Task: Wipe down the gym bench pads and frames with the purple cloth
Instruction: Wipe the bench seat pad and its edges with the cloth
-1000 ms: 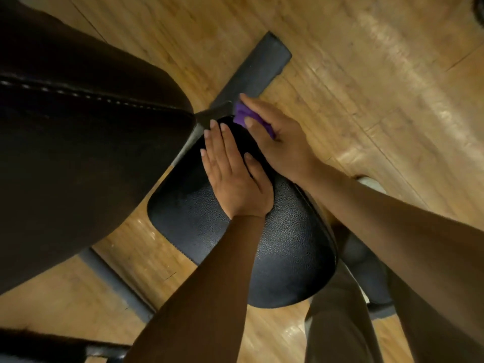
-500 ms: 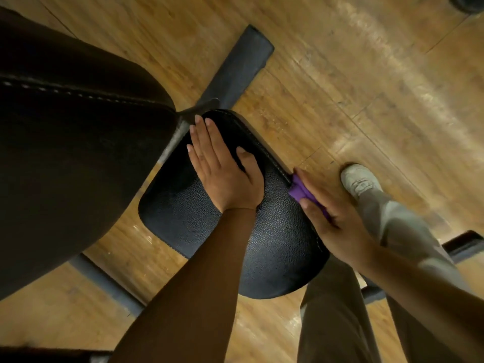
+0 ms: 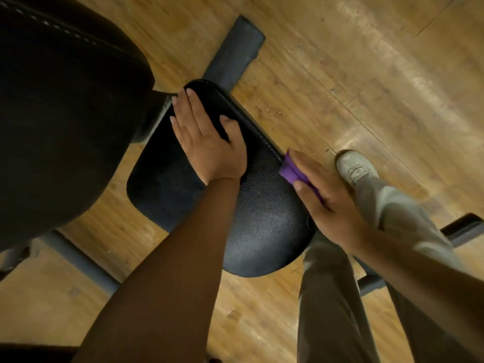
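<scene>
A black leather seat pad (image 3: 262, 221) of the gym bench fills the middle of the view, with the larger black back pad (image 3: 65, 113) at the left. My left hand (image 3: 207, 140) rests flat on the seat pad's far end, fingers straight. My right hand (image 3: 327, 203) presses the purple cloth (image 3: 290, 171) against the seat pad's right side edge, fingers extended over the cloth; most of the cloth is hidden under the hand.
The bench's dark metal foot bar (image 3: 233, 53) lies on the wooden floor (image 3: 366, 74) beyond the seat. Another frame bar (image 3: 81, 260) runs at lower left, and one (image 3: 461, 226) at right. My legs and a white shoe (image 3: 353, 166) stand beside the seat.
My right hand slid the cloth from the seat pad's far tip back along its right edge towards me. The left hand stayed flat on the pad.
</scene>
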